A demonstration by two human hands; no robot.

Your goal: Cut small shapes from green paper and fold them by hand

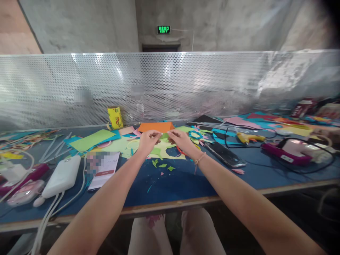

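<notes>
Over the middle of the blue table, my left hand [149, 142] and my right hand [183, 140] face each other with thumbs and fingers pinched. Between their fingertips is a small piece of green paper [165, 135], partly hidden by the fingers. Just behind them lies a folded orange sheet [156, 127]. Pale green paper [175, 155] is spread beneath the hands. Nearer to me are several cut green scraps [162, 165]. A blue paper ring with petal-like edges [196, 134] rests to the right of my right hand.
On the left are a lit phone [107, 170] and a white power bank [62, 175] with cables. A dark phone [225, 154], a yellow glue gun [249, 138] and a purple power strip [287, 153] lie at right. A perforated metal screen [170, 88] closes the back.
</notes>
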